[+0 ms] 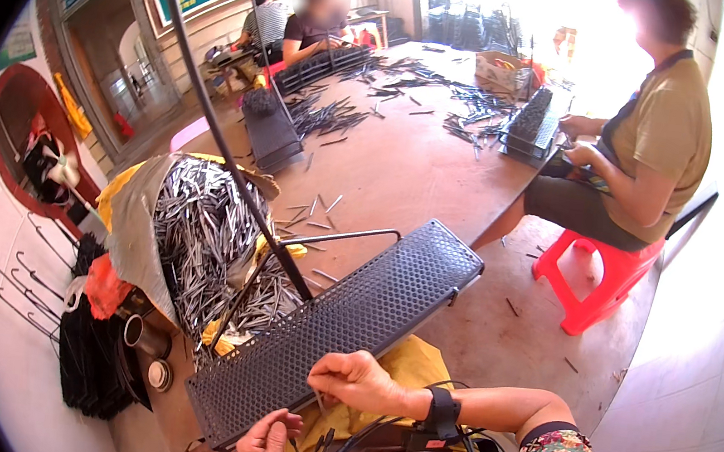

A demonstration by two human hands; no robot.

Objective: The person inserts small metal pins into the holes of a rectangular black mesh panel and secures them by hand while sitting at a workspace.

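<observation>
A long black tray full of small holes [350, 316] lies slanted across the table's near edge, in front of me. Just over its near edge is my right hand [360, 383], thumb and fingertips pinched together; a thin pale sliver seems to hang below them, too small to name. Lower and to the left, by the tray's near corner, my left hand [264, 449] is closed, thumb against the curled fingers, and what it holds is hidden. Several dark thin pieces [319, 449] lie on my lap beside it, over yellow cloth [413, 361].
A big open sack [134, 223] spills thin metal-grey pieces [206, 233] left of the tray. A dark rod [206, 87] rises across the view. Metal cup [148, 337] and jar lid [160, 375] stand at the left. Across the table [388, 165] people work beside loose pieces; one sits on a red stool [597, 284].
</observation>
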